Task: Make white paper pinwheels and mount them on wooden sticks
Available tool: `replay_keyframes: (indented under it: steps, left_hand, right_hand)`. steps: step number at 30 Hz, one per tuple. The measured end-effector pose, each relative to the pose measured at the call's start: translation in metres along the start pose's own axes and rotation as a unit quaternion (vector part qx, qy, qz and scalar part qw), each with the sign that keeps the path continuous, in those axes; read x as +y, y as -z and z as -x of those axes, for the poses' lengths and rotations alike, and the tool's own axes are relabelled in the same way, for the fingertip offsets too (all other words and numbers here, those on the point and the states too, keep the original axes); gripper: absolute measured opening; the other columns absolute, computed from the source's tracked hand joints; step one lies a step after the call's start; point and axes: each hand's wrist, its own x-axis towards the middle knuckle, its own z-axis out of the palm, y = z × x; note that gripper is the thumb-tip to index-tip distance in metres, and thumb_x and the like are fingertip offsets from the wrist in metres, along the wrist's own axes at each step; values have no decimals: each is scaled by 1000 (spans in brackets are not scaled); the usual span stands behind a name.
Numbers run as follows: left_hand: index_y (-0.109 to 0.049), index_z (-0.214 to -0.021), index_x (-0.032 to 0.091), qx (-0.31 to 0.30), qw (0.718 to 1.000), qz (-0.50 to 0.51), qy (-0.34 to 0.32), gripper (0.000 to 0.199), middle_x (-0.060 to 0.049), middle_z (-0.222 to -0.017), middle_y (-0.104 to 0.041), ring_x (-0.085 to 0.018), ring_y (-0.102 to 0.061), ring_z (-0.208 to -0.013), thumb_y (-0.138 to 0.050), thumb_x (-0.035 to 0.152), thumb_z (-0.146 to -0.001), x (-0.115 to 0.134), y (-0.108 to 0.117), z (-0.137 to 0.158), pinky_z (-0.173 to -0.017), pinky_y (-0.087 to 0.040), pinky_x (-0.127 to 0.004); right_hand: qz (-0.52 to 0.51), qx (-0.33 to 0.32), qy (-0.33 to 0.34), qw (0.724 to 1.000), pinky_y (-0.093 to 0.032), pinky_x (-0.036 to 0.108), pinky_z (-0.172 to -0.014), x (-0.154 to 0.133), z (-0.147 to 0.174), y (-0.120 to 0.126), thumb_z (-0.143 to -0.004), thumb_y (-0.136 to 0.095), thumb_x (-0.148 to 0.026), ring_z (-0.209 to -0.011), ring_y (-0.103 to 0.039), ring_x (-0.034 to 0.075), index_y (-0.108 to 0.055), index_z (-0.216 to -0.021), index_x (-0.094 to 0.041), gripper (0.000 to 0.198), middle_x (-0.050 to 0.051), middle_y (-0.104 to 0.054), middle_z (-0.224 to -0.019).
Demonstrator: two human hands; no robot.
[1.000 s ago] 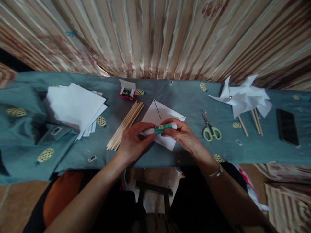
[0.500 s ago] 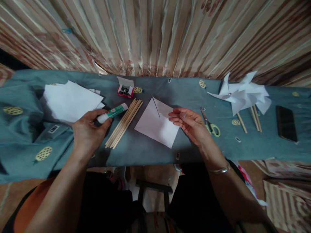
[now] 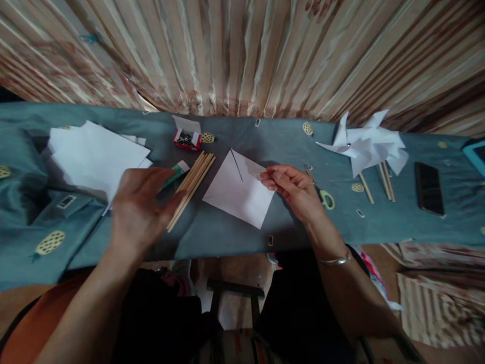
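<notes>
My left hand [image 3: 140, 207] is open, thumb and fingers apart and somewhat smeared by motion. Just beyond its fingertips lies a green and white glue stick [image 3: 178, 172], partly hidden by the hand. Beside it is a bundle of thin wooden sticks [image 3: 193, 187]. In the middle of the table lies a square sheet of white paper [image 3: 237, 197], with a dark slit or line running in from its top corner. My right hand [image 3: 293, 192] is over the paper's right corner, thumb and fingers drawn together; whatever is between them is hidden.
A stack of white paper [image 3: 96, 156] lies at the left. Behind the sticks stands an opened small red box [image 3: 187, 140] of metal pins. Scissors [image 3: 326, 198] lie beyond my right hand; farther right are paper pinwheels [image 3: 366, 144] on sticks and a phone [image 3: 429, 188].
My left hand has let go of the glue stick, which now lies by the wooden sticks. The right thumb has drawn closer to its fingers. The view has shifted slightly.
</notes>
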Motion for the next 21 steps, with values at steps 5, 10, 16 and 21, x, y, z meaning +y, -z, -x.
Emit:
replay_keyframes:
  steps: [5, 10, 16, 21]
  left_hand:
    - [-64, -111, 10, -85, 975, 121, -167, 25, -13, -107, -69, -27, -63, -97, -65, 26, -92, 58, -28, 8, -84, -59, -44]
    - [-64, -113, 10, -148, 964, 135, -175, 26, -15, -115, -68, -31, -61, -105, -67, 20, -89, 78, -45, 9, -87, -57, -47]
    - [-66, -109, 11, -186, 961, 123, -165, 24, -15, -109, -70, -31, -61, -102, -68, 22, -88, 79, -50, 0, -85, -56, -48]
    - [-66, -107, 11, -175, 963, 108, -175, 22, -13, -107, -70, -31, -62, -99, -68, 22, -88, 79, -51, -1, -84, -57, -46]
  right_hand:
    - [52, 23, 29, 998, -57, 31, -75, 7, -4, 6, -73, -81, -50, -81, -72, 16, -74, -90, -25, 32, 3, -78, -92]
    - [90, 12, 41, 995, -56, 32, -74, 15, -7, 8, -77, -77, -49, -80, -70, 16, -73, -88, -23, 29, 3, -77, -88]
    - [152, -25, 43, 987, -55, 32, -78, 15, -6, 8, -81, -73, -45, -81, -68, 16, -73, -89, -22, 25, 3, -76, -88]
    - [199, -20, 56, 978, -53, 32, -78, 14, -3, 8, -83, -69, -45, -81, -66, 16, -74, -92, -24, 23, 2, -75, -91]
